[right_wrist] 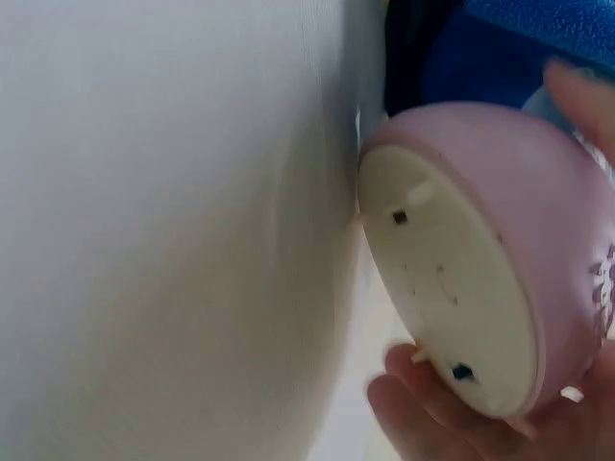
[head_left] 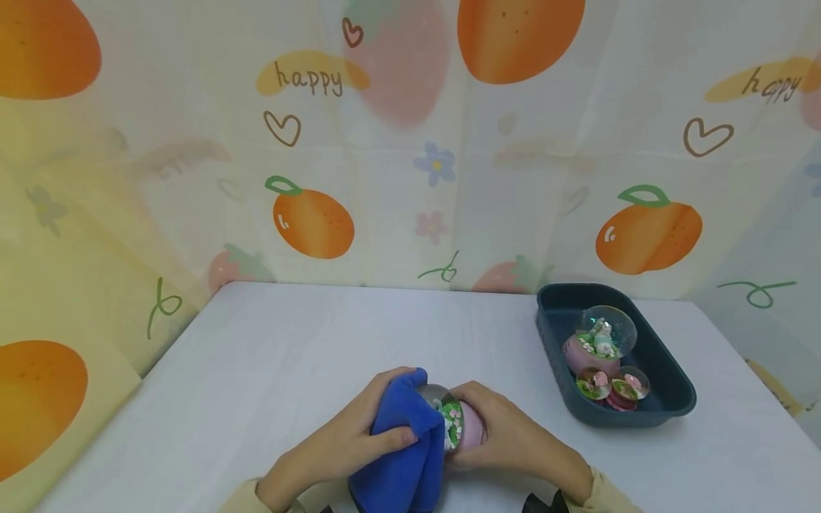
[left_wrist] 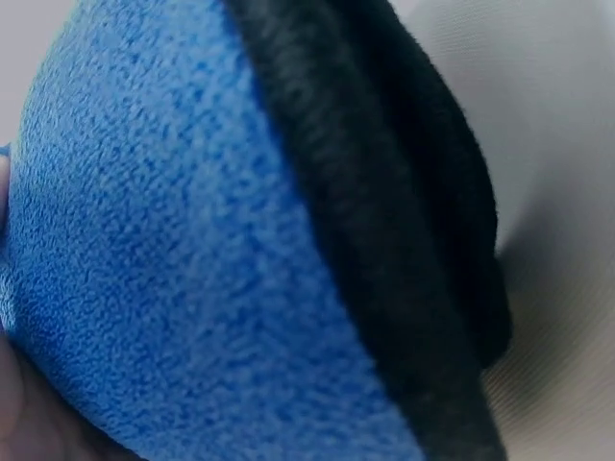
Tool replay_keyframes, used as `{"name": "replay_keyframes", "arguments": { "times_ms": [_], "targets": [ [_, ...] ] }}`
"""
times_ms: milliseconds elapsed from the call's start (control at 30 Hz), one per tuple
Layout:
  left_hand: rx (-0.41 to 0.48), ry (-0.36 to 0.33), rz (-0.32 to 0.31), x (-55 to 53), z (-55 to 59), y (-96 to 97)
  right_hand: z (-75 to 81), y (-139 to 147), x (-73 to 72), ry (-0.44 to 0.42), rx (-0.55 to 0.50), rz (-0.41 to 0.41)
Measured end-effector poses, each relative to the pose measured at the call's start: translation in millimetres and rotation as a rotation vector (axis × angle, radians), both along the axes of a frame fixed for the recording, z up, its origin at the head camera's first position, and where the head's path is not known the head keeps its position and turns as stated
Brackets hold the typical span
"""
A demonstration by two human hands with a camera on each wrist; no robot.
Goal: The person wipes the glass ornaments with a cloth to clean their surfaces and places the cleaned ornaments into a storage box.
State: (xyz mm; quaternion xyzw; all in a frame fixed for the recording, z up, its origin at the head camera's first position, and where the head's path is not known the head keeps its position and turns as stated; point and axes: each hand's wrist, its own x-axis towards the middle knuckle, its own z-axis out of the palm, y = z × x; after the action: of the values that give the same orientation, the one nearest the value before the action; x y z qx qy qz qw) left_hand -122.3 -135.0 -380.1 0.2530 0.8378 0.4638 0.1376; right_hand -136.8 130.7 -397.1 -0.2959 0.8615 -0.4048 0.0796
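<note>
On the far right beyond the right hand [head_left: 503,434], a dark blue-green rectangular tray with rounded corners [head_left: 667,377] stands on the white desk [head_left: 308,342]. Its wall stands between this hand and the contents: one large snow globe with a pink base [head_left: 593,356] and, on its side nearer the person, two small snow globes [head_left: 593,385] [head_left: 630,386]. Ahead of both hands hangs a pale cloth backdrop [head_left: 385,178], printed with fruits, flowers and hearts; the word "happy" is on it twice.

The right hand is curled around the pink base of a clear snow globe with white and green decoration [head_left: 473,427]. This held globe is between the two hands, tilted on its side, with the cream underside toward the right wrist. If it touches the desk, I cannot tell. The left hand [head_left: 353,434] grips a soft blue cloth with dark edging [head_left: 400,456] against the dome; the cloth hides a large part of the globe and some of the left fingers, and its lower part hangs below this hand.

Counted, there are four globes, two large and two small, with one cloth and one tray.
</note>
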Motion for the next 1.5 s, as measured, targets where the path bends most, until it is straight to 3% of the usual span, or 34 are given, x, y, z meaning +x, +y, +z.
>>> {"name": "replay_keyframes", "arguments": {
  "times_ms": [133,333,533,633,800,900,1033,1133,1267,1500],
  "targets": [
    [0.019,0.019,0.006,0.4,-0.6,2.6,-4.7,3,-1.1,-0.075,-0.019,0.046],
    [-0.033,0.053,-0.011,3.3,0.0,8.0,-6.8,4,-0.5,-0.075,-0.033,0.050],
    [-0.083,0.109,0.012,8.2,3.9,11.2,-8.3,4,-1.0,-0.082,-0.064,0.075],
    [-0.038,0.123,0.017,6.5,1.6,9.9,-10.4,5,-1.4,-0.076,-0.081,0.092],
    [0.134,0.172,-0.006,-0.9,-5.0,5.3,-10.2,6,0.1,-0.068,-0.064,0.101],
    [0.170,0.136,0.022,-3.6,-5.6,4.2,-8.2,5,2.4,-0.069,-0.033,0.087],
    [0.168,0.011,0.115,-3.8,-3.5,5.0,-6.5,3,4.6,-0.080,-0.005,0.067],
    [0.182,-0.067,0.143,-2.1,-0.9,5.5,-6.2,2,5.7,-0.083,0.003,0.058],
    [0.157,-0.093,0.080,0.5,2.0,6.9,-7.0,0,6.9,-0.031,0.007,0.053],
    [0.072,-0.034,-0.028,8.1,4.3,11.3,-6.3,0,8.9,0.003,0.018,0.030]
  ]
}}
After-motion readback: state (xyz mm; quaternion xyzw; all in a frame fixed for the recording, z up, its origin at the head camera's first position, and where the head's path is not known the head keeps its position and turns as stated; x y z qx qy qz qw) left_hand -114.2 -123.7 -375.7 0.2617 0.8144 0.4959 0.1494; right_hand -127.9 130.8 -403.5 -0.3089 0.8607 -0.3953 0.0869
